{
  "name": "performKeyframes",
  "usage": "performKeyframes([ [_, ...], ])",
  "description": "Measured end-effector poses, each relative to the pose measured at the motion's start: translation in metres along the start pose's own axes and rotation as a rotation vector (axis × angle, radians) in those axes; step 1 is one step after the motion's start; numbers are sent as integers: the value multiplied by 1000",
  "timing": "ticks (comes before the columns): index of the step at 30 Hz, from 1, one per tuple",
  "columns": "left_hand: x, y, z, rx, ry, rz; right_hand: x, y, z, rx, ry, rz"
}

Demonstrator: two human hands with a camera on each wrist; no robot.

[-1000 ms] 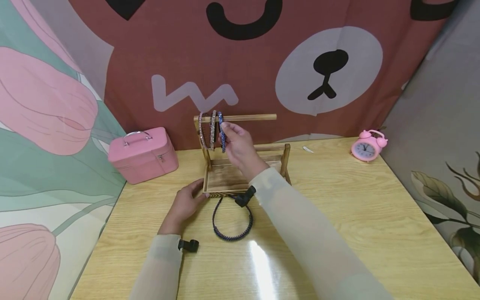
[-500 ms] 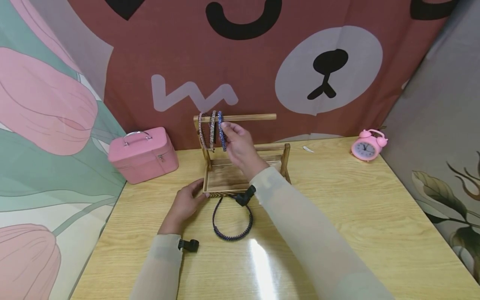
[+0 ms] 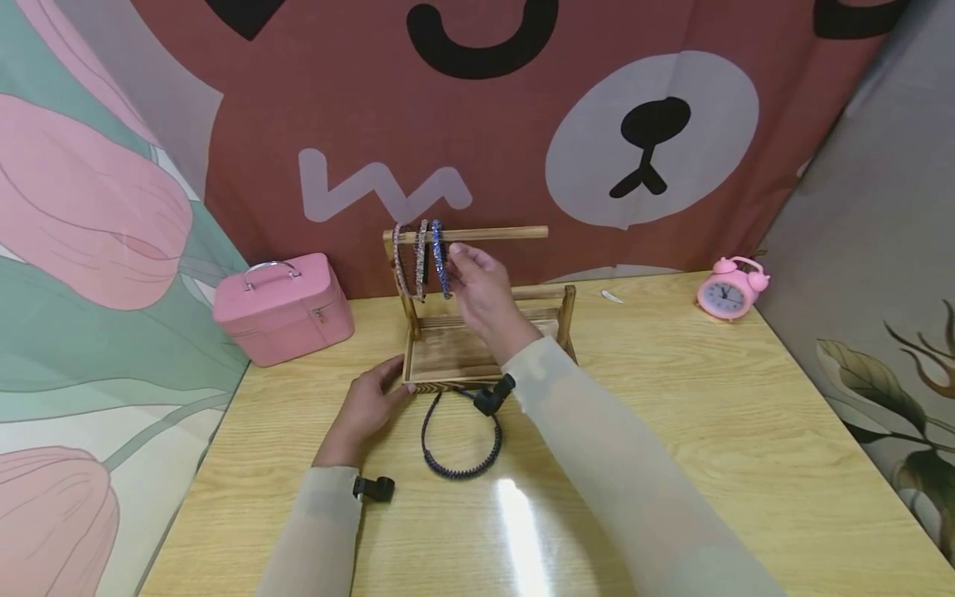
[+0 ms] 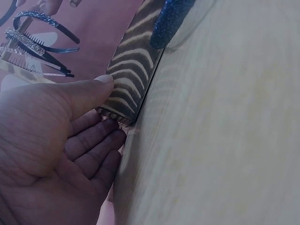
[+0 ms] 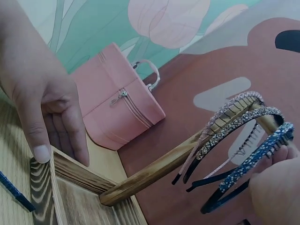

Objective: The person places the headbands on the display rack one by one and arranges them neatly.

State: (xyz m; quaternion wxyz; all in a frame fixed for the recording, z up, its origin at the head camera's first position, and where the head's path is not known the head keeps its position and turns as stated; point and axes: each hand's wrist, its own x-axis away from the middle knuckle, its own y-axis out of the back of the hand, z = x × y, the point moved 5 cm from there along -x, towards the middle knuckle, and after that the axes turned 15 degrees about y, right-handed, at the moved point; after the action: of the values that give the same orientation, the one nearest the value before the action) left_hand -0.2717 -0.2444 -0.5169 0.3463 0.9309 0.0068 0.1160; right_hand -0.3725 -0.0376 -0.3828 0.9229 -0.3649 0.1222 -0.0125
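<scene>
A wooden rack [image 3: 507, 234] stands on the table, with a pale pink headband [image 3: 399, 264], a silver glittery headband [image 3: 421, 269] and a blue glittery headband [image 3: 438, 264] hung over its top bar. My right hand [image 3: 488, 303] is just right of the blue headband, fingertips close beside it and the grip loosened. At the rack's front left corner my left hand [image 3: 369, 406] grips the base, thumb [image 4: 104, 80] on the striped front board and fingers round the side. A dark blue coiled headband [image 3: 462, 474] lies on the table before the rack.
A pink case [image 3: 287, 311] with a metal handle stands left of the rack. On the right, a pink alarm clock [image 3: 727, 290] sits near the back edge. A small white object [image 3: 612, 297] lies behind, right of the rack. Printed cloths surround the table.
My right hand has eased a little to the right, away from the blue headband, which stays hanging on the bar. My left hand has kept its place on the rack.
</scene>
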Motion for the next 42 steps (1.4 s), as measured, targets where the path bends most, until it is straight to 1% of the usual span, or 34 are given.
performKeyframes([
  [2,0,1,0,2,-2,-1,2,3,4,12,14,-14],
  [4,1,2,0,4,-3,-5,5,9,9,29,27,-6],
  [6,1,2,1,3,-5,-5,11,19,16,108,23,49],
  [7,1,2,1,1,-5,-5,15,25,20,197,17,101],
  [9,1,2,2,-1,-6,-3,26,40,28,395,11,257],
  [11,0,2,2,-4,-8,-1,41,55,35,611,15,446],
  [13,0,1,2,-3,-9,0,58,70,40,764,28,632],
  [14,-1,1,2,-2,-9,0,67,77,40,786,29,715],
  [16,-2,2,1,-4,-6,0,85,89,39,836,2,852],
  [19,-2,4,0,-13,-2,0,108,102,32,895,-46,1014],
  [20,-2,5,0,-15,0,-1,115,104,28,923,-48,1079],
  [21,-2,5,0,-17,2,0,121,104,25,968,-33,1156],
  [24,-1,3,0,-6,4,4,135,104,15,1053,15,1368],
  [26,1,1,0,2,5,7,143,105,9,1102,68,1491],
  [27,1,0,0,5,6,9,146,106,7,1125,82,1530],
  [28,2,-1,1,8,8,8,148,108,6,1133,73,1550],
  [30,2,-2,1,4,10,7,150,112,3,1166,90,1582],
  [33,2,-2,1,-2,12,7,152,117,2,1195,117,1601],
  [38,2,0,-1,-13,13,-2,149,120,1,1197,175,1613],
  [42,1,0,-1,-7,19,3,149,119,1,1190,172,1640],
])
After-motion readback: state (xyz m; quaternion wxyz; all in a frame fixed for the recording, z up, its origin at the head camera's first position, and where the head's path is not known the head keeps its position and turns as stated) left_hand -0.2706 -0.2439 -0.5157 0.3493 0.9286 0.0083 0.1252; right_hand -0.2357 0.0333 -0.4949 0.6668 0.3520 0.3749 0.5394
